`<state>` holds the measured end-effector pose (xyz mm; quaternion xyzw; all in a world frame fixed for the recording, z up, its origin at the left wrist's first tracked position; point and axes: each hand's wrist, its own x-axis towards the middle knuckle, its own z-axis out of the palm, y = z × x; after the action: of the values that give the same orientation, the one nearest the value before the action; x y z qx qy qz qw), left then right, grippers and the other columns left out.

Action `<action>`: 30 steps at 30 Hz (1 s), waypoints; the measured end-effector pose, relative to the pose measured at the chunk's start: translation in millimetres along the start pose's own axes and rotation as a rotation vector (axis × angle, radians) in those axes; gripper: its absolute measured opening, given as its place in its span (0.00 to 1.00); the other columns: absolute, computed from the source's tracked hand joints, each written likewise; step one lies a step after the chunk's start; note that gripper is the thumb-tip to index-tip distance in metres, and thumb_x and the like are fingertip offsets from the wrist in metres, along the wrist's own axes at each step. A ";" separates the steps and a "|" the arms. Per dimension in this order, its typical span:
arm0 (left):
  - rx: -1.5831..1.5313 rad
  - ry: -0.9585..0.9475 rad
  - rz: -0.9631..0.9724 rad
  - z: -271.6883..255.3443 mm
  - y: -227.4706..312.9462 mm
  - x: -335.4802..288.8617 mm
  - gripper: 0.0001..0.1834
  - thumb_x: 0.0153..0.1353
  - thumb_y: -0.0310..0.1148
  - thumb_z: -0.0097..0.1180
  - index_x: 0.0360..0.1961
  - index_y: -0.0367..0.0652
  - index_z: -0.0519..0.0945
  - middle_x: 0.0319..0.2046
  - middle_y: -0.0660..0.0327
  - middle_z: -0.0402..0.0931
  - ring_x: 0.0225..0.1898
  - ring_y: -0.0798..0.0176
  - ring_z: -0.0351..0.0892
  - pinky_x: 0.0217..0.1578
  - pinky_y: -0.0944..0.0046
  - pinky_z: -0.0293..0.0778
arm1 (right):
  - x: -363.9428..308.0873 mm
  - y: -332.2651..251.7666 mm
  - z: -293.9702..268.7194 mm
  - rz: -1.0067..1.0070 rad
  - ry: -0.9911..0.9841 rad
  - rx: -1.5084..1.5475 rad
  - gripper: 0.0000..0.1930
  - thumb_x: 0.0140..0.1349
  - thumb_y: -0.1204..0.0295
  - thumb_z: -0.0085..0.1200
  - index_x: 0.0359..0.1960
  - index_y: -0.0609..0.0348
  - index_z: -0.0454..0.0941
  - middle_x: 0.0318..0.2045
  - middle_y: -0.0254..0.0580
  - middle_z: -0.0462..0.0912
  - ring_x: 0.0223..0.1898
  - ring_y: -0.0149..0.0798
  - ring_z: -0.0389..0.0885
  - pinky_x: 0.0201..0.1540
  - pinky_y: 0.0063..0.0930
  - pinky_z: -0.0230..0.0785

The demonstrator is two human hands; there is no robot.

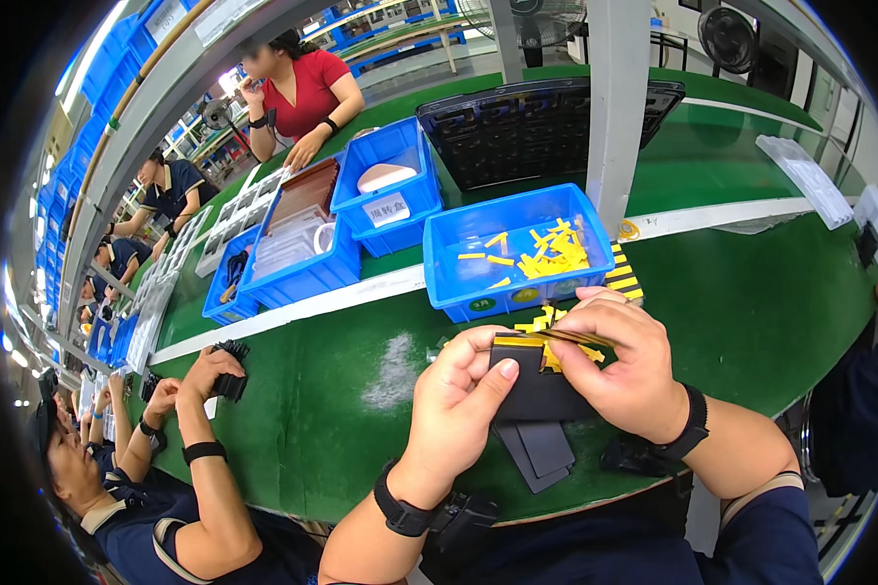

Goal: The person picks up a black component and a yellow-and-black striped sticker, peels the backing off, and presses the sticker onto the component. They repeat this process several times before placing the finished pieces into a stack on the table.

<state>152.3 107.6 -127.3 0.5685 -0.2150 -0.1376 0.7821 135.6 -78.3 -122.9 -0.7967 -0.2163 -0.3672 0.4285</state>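
My left hand (pixel 451 398) grips a flat black rectangular case (pixel 546 398), thumb on its face and fingers behind. A yellow strip (pixel 519 341) runs along the case's upper edge. Between the thumb and fingers of my right hand (pixel 629 366) is a thin, dark, pointed tool (pixel 571 337), perhaps tweezers, lying close over that upper edge. Behind the case, small yellow pieces (pixel 546 320) are scattered on the green table, partly hidden by my hands. Several flat black plates (pixel 537 453) lie below the case, near the table's front edge.
Just beyond my hands stands a blue bin (pixel 439 268) holding yellow pieces. A grey post (pixel 615 107) rises behind it, near a black tray (pixel 507 132). More blue bins (pixel 312 278) stand left. A co-worker's hand (pixel 210 373) holds black parts at the left. White powder (pixel 395 375) marks the table.
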 end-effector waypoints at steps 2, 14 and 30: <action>0.114 0.040 0.019 3.3 -0.9 -1.6 0.16 0.67 0.22 0.52 0.55 0.33 0.71 0.44 0.57 0.81 0.44 0.72 0.78 0.44 0.72 0.74 | 0.6 -0.1 1.0 -0.015 0.009 -0.047 0.08 0.46 0.81 0.62 0.30 0.61 0.78 0.25 0.43 0.80 0.29 0.45 0.78 0.41 0.37 0.70; 0.032 0.170 -0.031 -7.5 -0.9 5.1 0.10 0.67 0.25 0.49 0.48 0.33 0.73 0.39 0.54 0.82 0.40 0.66 0.82 0.44 0.68 0.75 | 11.0 -2.4 -1.4 0.172 0.115 0.039 0.08 0.53 0.79 0.58 0.35 0.66 0.80 0.30 0.49 0.80 0.33 0.50 0.78 0.41 0.38 0.71; 0.025 0.137 -0.090 -3.2 -7.8 3.0 0.07 0.68 0.27 0.46 0.41 0.36 0.75 0.33 0.53 0.82 0.34 0.63 0.83 0.39 0.64 0.79 | 7.6 0.5 -7.7 -0.039 -0.046 -0.147 0.09 0.52 0.82 0.59 0.37 0.62 0.82 0.25 0.44 0.81 0.27 0.44 0.81 0.31 0.34 0.72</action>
<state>156.7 106.4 -135.0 0.5955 -0.1368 -0.1308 0.7807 137.6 -84.8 -114.5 -0.8299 -0.2141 -0.3720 0.3565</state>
